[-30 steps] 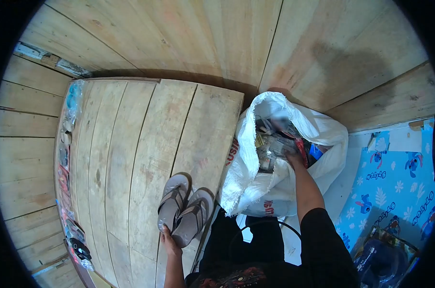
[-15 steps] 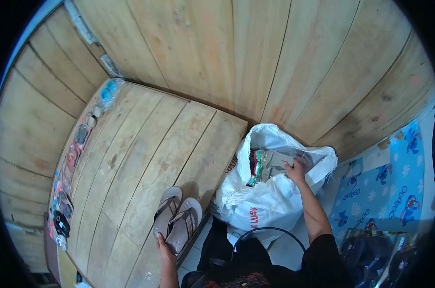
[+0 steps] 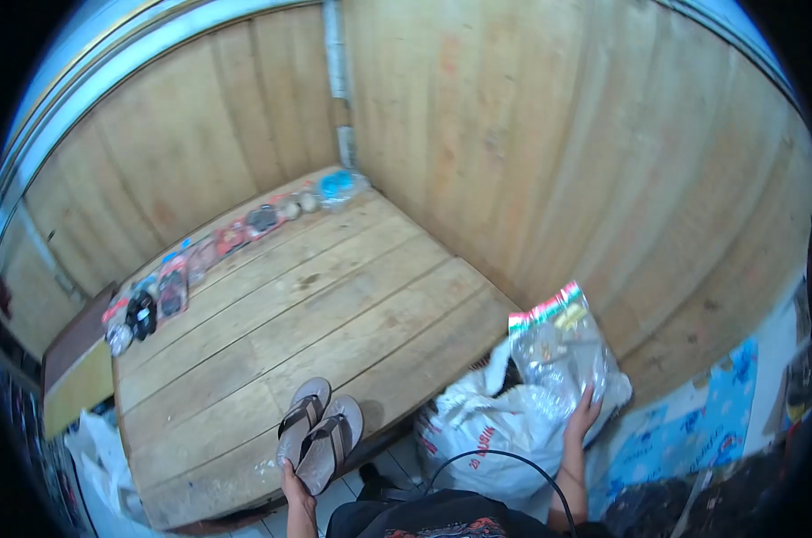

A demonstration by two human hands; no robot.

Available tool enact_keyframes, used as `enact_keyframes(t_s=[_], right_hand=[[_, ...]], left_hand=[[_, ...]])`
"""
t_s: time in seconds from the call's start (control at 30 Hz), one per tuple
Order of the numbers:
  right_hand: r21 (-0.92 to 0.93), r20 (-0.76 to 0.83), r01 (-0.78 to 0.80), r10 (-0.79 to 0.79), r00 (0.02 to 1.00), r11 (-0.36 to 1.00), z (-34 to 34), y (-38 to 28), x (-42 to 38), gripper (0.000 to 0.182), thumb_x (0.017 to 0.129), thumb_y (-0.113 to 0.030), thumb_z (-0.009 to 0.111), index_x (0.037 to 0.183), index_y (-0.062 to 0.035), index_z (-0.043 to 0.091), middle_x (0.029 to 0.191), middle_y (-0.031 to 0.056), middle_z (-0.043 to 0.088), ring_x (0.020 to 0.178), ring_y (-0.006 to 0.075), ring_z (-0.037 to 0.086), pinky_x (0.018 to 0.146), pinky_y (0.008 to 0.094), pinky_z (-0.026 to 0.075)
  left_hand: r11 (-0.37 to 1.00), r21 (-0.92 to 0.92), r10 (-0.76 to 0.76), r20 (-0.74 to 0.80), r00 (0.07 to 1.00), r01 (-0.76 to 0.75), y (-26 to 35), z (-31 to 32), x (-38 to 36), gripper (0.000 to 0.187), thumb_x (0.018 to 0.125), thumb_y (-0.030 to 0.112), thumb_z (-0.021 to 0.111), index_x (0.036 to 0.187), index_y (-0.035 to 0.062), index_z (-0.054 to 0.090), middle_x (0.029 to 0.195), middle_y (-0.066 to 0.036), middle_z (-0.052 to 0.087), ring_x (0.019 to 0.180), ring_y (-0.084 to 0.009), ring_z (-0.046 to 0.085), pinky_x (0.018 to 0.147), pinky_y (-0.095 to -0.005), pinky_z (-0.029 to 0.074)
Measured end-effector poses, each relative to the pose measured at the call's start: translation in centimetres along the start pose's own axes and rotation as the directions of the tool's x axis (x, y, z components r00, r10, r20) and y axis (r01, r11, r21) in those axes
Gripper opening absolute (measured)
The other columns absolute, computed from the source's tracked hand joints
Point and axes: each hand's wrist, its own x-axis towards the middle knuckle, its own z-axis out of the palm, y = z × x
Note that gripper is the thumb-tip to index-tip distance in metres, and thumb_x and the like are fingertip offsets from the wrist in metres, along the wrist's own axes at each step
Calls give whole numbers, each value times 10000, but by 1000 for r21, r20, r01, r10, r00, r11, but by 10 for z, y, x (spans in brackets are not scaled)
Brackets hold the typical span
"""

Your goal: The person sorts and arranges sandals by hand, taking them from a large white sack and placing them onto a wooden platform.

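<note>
My right hand (image 3: 584, 416) has just raised a clear plastic packet with a striped top (image 3: 560, 348) from the white woven sack (image 3: 486, 462) beneath, fingers curled round its near end; my left hand (image 3: 297, 490) pinches grey-brown thong sandals (image 3: 327, 446) just ahead, so both are occupied.

Shirt (image 3: 383, 518), one: black cloth, worn on the torso; landmark for the entries below.
Print (image 3: 455, 527), one: red-orange and pale, jagged outline, on the front of the shirt; detail too blurred to read.
Cable (image 3: 491, 452), one: black, slim, smooth, bent in a wide arch beyond the shirt's upper edge, one end running down at its right.
Left hand (image 3: 295, 489), left of the shirt: bare, forearm uncovered.
Right hand (image 3: 582, 416), right of the shirt: bare, forearm uncovered.
</note>
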Motion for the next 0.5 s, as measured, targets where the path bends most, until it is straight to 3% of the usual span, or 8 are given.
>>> enact_keyframes(t_s=[0.03,0.13,0.23,0.3,0.4,0.43,0.47,0.5], right_hand=[[-29,-49,44,-46,998,999,15,-5,-33,447,956,-228,489,1247,109,453,1255,216,519,1133,273,510,972,355,369],[-76,8,-26,27,1000,997,55,28,-122,418,958,-218,477,1210,115,477,1210,221,545,1106,279,529,954,357,378],[31,211,-79,70,975,996,99,-17,-200,377,949,-214,491,1157,99,525,1139,197,581,1039,255,552,931,360,393],[-95,381,-323,334,862,942,119,2,-246,346,935,-218,515,1119,72,561,1076,155,599,971,219,555,916,351,403],[-98,486,-377,375,789,921,167,-18,-312,336,926,-229,532,1106,51,578,1028,118,605,932,196,547,907,335,407],[87,535,-565,440,721,821,186,-4,-334,321,918,-221,541,1095,42,593,1069,115,604,971,201,551,916,321,402],[77,549,-568,441,710,819,208,-21,-350,321,918,-221,541,1095,42,593,1069,115,604,971,201,551,916,321,402],[33,531,-474,386,754,880,226,-19,-371,319,917,-213,540,1103,41,589,1097,120,597,1001,207,547,929,328,397]], left_hand=[[997,-70,-31,41,999,33,8,-7,0,611,896,490,519,1285,24,449,1229,-134,541,1066,-288,555,899,-410,449],[980,-198,33,64,997,-19,39,-23,7,596,910,480,498,1286,20,448,1238,-144,535,1076,-293,553,909,-413,448],[980,-183,69,-55,996,-78,82,-34,12,598,919,480,482,1290,11,445,1247,-152,528,1086,-289,549,912,-408,449],[976,-193,82,-110,991,-103,101,-53,24,607,919,485,480,1290,6,443,1250,-154,526,1086,-285,551,910,-407,452],[971,-197,97,-197,976,-136,141,-78,46,632,912,507,478,1295,5,438,1253,-161,524,1078,-282,559,905,-404,458],[969,-204,95,-221,971,-141,153,-87,51,636,909,510,481,1298,8,436,1253,-161,524,1074,-284,562,902,-406,461],[969,-208,80,-250,965,-134,180,-93,52,640,907,513,484,1300,11,433,1252,-161,525,1071,-286,565,898,-408,463],[969,-209,70,-277,958,-131,186,-109,63,636,907,511,483,1304,18,429,1258,-155,523,1082,-288,559,897,-411,464]])
